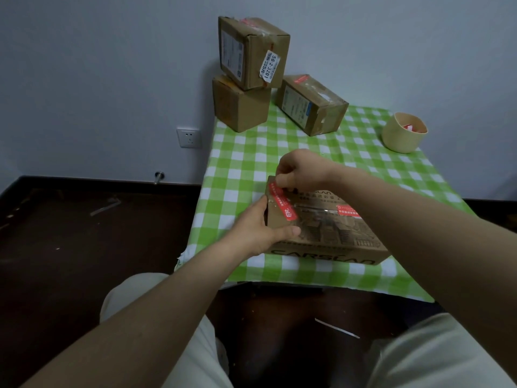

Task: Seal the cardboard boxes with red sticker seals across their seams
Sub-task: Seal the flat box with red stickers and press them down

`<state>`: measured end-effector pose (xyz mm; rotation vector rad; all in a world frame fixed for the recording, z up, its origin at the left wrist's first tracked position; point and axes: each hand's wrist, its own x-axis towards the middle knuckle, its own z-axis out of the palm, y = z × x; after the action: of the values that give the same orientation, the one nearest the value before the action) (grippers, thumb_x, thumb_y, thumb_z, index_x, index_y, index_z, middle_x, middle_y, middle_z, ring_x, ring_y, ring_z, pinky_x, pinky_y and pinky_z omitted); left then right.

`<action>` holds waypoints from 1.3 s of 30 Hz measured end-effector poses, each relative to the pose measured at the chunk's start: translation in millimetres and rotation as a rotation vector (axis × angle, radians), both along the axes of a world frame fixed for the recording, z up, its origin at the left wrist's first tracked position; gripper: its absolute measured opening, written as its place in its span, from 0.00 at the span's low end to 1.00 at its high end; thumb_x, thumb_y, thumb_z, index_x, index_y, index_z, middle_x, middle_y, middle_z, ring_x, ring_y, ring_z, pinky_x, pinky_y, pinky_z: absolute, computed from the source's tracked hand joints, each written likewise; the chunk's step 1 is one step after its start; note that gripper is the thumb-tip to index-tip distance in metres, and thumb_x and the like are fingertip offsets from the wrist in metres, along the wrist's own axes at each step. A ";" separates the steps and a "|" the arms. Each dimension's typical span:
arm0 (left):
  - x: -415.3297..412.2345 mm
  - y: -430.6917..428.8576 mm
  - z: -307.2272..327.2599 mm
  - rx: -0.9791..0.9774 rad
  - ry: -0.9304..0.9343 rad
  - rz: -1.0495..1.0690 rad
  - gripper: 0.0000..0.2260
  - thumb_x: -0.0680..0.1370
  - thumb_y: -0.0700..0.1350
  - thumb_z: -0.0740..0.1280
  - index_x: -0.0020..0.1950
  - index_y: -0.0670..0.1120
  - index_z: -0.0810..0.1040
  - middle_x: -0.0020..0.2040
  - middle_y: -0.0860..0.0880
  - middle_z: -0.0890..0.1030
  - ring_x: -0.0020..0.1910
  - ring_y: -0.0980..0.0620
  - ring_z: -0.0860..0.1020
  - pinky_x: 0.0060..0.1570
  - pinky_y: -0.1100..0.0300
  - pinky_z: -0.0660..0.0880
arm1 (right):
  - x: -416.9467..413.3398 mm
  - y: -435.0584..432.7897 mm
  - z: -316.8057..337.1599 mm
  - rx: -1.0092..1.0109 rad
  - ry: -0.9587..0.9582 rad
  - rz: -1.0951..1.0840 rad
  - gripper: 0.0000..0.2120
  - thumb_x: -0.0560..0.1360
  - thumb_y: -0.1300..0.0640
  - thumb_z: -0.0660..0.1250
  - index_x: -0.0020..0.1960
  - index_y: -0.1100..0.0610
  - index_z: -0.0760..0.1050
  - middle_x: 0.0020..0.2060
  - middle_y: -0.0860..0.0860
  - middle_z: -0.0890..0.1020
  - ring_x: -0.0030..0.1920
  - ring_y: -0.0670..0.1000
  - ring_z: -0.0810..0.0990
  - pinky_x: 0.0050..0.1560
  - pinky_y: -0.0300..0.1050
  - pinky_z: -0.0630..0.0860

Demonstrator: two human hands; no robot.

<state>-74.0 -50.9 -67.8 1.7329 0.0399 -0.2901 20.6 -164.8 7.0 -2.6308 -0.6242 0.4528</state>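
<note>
A flat printed cardboard box [330,233] lies near the front edge of the table. A red sticker seal [282,201] runs across the seam at its left end. My right hand [302,170] pinches the far end of that seal at the box's back left corner. My left hand [260,228] grips the box's left end, thumb on the top near the seal. A second red seal [348,211] is stuck across the seam further right.
Green-and-white checked tablecloth [307,147] covers the table. Three cardboard boxes with red seals stand at the back: two stacked [249,79], one lying beside them [312,105]. A beige round tub [404,133] holding red stickers sits back right. Dark floor lies to the left.
</note>
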 end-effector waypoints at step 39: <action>0.7 -1.4 5.9 -0.024 0.049 -0.025 0.23 0.70 0.40 0.74 0.62 0.49 0.71 0.57 0.48 0.80 0.57 0.50 0.78 0.62 0.52 0.73 | -8.0 -26.8 9.7 0.266 0.181 -0.003 0.02 0.76 0.64 0.65 0.46 0.59 0.76 0.42 0.53 0.80 0.42 0.47 0.80 0.45 0.38 0.79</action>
<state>-73.3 -52.4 -62.0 1.7035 0.0504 -0.3495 12.6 -191.7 16.8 -2.3089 -0.5790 0.5589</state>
